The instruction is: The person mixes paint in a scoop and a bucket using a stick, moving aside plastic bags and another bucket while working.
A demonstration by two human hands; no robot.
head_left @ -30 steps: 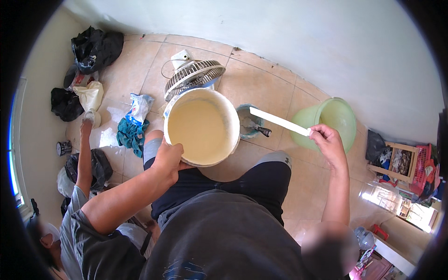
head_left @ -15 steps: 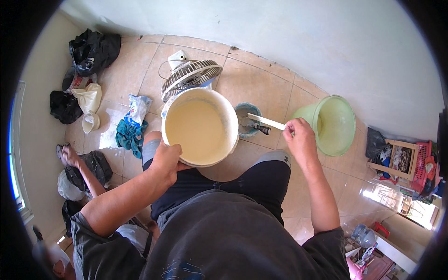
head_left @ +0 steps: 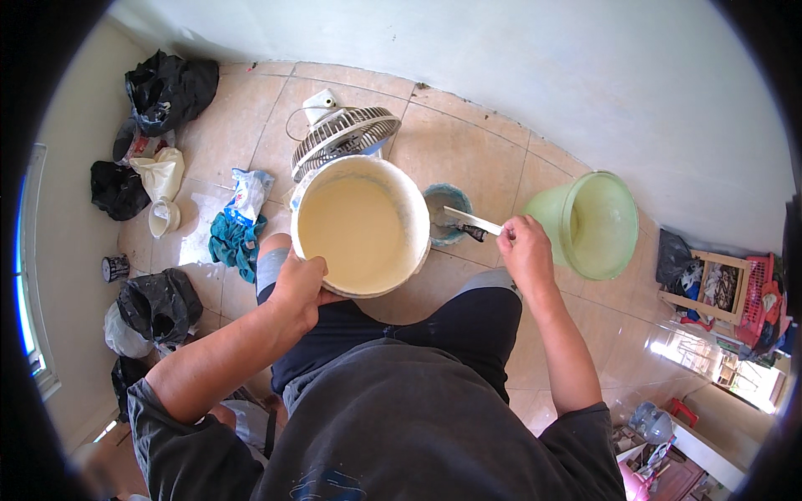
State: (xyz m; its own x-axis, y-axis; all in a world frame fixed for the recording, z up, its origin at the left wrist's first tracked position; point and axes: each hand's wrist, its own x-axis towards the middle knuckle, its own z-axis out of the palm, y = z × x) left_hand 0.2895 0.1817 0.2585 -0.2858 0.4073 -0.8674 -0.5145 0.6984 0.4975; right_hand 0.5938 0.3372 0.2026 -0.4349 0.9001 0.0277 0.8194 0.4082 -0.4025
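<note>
A round white bucket [head_left: 418,209] of smooth cream-coloured liquid [head_left: 351,230], like paint, is held over my knees. My left hand [head_left: 301,280] grips its near left rim, thumb on top and fingers hidden under the side. My right hand [head_left: 525,249] pinches the end of a flat white stick [head_left: 480,222]. The stick's far end lies over a small blue-grey tub [head_left: 466,199] on the floor right of the bucket. A dark-handled tool [head_left: 474,234] leans across that tub's rim, close beneath the stick; its kind is unclear.
Beyond the bucket lies a fan [head_left: 347,138]. A pale green bucket [head_left: 601,225] is tipped at the right. Left are a teal cloth [head_left: 236,246], a plastic packet [head_left: 249,194], black bags [head_left: 171,92] and a dark can [head_left: 115,268]. Walls bound the far and left sides.
My right hand has shifted slightly left with the stick. At the left, another person's hand has withdrawn from the dark can, which stays on the floor. My left hand still holds the bucket.
</note>
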